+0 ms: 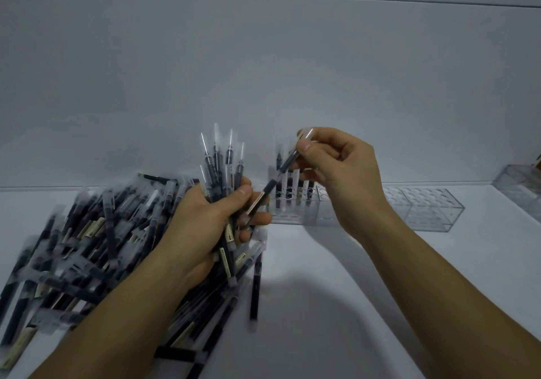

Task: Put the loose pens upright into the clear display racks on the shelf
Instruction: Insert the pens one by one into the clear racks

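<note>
Clear acrylic at the back of the white shelf: a display rack with a few standing pens upright at its left end and open holes to their right. Just beside it on the right, a second rack, seemingly unfilled. Further right, at the frame edge, another clear box, contents hard to make out.

Down front-left, a big blurred heap of loose pens, with one stray pen lying along its right edge. Above the heap, gripped in the curled left hand, a bundle of pens, ends fanned upward. Pinched near its top between thumb and fingertips of the right hand, a single pen, slanting down-left, lower end apparently down by the left fingers, just in front of the first rack.

Looks like the draw-out-and-seat step. To do it well:

- Lift fully clear of the bundle before swinging right, or risk dragging neighbours out.
- Turn the pen vertical first, then aim at the next open hole beside the standing pens.
- Pinch high, for a clear sight of the lower end.
- Lower straight, no slant, so as not to knock the standing ones or skid the light rack.
- Release only once seated.
- Hold the bundle steady and close to the rack for short trips.
</note>
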Action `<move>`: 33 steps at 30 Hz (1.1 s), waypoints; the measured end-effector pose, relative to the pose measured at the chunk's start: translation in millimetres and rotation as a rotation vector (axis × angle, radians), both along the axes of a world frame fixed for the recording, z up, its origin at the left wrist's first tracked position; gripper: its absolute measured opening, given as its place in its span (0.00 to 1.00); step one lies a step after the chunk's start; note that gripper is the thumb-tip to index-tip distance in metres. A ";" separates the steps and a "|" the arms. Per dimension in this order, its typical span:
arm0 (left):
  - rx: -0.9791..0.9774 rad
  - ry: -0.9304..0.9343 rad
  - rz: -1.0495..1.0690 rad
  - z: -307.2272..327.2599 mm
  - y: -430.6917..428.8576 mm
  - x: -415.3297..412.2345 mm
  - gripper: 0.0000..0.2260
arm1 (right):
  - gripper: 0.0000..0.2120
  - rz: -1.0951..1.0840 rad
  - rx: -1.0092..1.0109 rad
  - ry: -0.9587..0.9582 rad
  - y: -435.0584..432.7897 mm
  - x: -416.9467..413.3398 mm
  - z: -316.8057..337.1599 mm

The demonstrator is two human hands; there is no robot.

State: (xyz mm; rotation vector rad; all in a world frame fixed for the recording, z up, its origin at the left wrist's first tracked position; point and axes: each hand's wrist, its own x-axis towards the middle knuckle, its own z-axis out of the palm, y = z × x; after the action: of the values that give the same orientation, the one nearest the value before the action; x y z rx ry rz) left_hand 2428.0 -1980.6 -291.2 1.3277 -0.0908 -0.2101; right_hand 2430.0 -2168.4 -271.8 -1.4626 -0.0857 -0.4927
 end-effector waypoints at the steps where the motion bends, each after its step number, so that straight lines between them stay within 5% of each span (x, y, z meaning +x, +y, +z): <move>1: -0.001 0.014 0.002 -0.9 0.3 1.1 0.05 | 0.04 -0.028 0.026 -0.022 -4.2 1.0 2.1; 9: -0.131 0.065 -0.006 -4.9 0.8 9.1 0.03 | 0.04 -0.310 -0.096 -0.196 -34.0 7.5 6.7; 27: -0.150 0.087 0.048 -2.9 0.9 8.0 0.09 | 0.14 -0.320 -0.570 -0.271 -20.7 17.5 -17.1; 33: -0.109 0.065 0.076 -0.6 1.3 5.9 0.05 | 0.11 -0.375 -0.722 -0.331 -11.7 23.6 -21.5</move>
State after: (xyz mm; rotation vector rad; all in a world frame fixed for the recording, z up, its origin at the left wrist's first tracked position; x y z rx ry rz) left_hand 2434.0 -1979.3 -291.8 1.2126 0.0028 -0.1811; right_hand 2453.5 -2180.1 -293.3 -2.1023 -0.2763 -1.0866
